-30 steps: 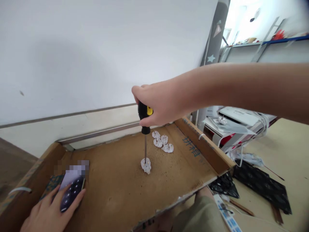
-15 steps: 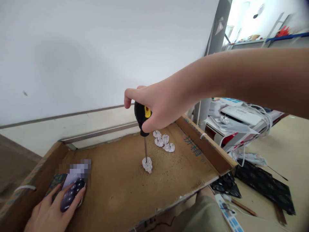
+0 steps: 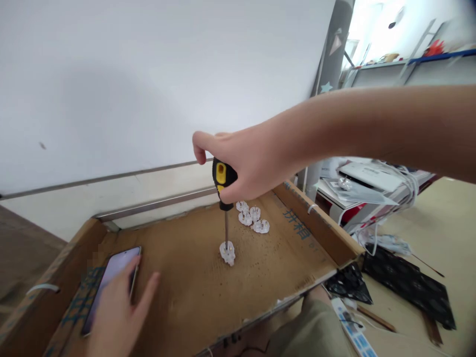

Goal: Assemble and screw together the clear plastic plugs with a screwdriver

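Note:
My right hand point(image 3: 245, 163) grips the black and yellow handle of a screwdriver point(image 3: 223, 184) held upright, its tip set into a small clear plastic part point(image 3: 227, 253) on the floor of a flattened cardboard box point(image 3: 186, 277). Several more clear plastic parts point(image 3: 253, 218) lie in a cluster just behind it. My left hand point(image 3: 119, 307) lies flat with fingers spread on the cardboard at lower left, partly over a phone point(image 3: 111, 282) with a lit screen.
The box's right wall point(image 3: 316, 228) carries blue print. To the right are white boxes with cables point(image 3: 372, 183), black mesh sheets point(image 3: 405, 282) and a white strip point(image 3: 349, 327) on the floor. A white wall stands behind.
My left hand has slid right and opened flat beside the phone; the dark thing with buttons it held before no longer shows. The screwdriver handle has turned so the yellow patch faces me.

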`<state>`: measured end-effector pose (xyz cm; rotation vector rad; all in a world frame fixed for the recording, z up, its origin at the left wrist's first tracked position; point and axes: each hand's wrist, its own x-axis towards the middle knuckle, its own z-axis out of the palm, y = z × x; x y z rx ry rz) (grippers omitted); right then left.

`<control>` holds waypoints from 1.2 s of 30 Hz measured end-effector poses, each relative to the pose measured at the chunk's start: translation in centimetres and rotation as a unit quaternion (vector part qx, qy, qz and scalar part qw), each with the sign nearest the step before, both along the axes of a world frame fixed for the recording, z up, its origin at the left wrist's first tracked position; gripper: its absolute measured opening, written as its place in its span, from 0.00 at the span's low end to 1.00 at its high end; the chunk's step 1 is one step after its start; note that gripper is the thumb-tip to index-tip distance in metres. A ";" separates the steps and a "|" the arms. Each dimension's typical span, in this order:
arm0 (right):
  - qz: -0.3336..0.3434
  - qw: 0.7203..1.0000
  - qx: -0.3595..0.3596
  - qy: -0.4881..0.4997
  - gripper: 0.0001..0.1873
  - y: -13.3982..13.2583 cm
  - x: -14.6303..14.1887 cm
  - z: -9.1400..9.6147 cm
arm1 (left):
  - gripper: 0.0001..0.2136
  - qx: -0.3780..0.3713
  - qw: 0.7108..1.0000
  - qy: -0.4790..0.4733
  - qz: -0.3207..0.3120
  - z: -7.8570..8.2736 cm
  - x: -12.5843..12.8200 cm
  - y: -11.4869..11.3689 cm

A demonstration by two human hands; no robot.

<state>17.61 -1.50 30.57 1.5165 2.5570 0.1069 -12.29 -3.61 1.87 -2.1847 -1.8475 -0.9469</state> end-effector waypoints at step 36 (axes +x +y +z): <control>-0.023 0.996 0.081 -0.013 0.27 1.0 -1.6 -0.6 | 0.18 -0.077 0.977 0.008 -0.200 -0.2 9.5 1.8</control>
